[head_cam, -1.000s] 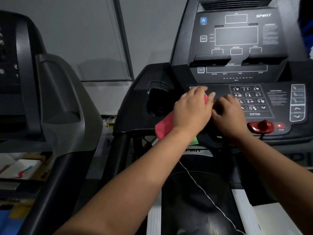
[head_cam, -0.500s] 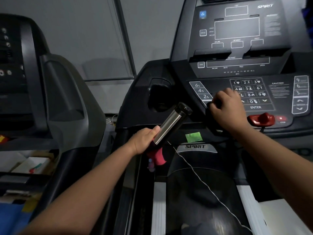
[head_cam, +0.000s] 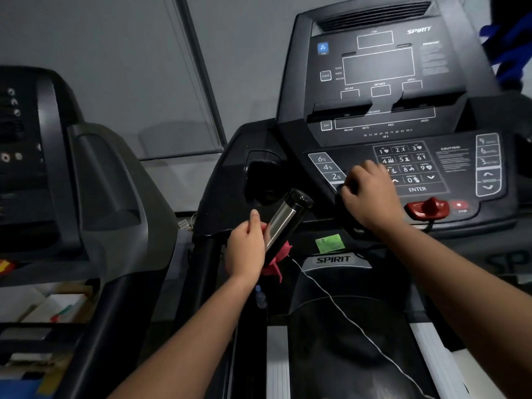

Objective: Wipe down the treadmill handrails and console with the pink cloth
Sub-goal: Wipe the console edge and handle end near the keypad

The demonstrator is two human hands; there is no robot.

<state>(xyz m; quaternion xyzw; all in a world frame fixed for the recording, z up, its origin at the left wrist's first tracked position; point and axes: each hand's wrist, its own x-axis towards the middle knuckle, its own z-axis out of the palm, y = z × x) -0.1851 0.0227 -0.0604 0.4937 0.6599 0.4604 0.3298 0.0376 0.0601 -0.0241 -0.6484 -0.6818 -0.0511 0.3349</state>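
We are looking down at a black treadmill console [head_cam: 383, 110] with a white-printed keypad, standing before a plain grey wall [head_cam: 115, 67], while a second dark treadmill [head_cam: 86, 182] is filling the left of the frame. Just left of centre, our left hand [head_cam: 244, 249] is curling around the silver-and-black cylindrical handrail grip [head_cam: 283, 223], thumb up, pressing the pink cloth [head_cam: 276, 262] against its lower end, where folds are hanging out. Right of centre, our right hand [head_cam: 371, 194] is closing over a black grip bar [head_cam: 347, 216] at the keypad's lower edge. The deep black cup-holder recess [head_cam: 263, 180] above the left hand is lying in shadow; we cannot tell its contents.
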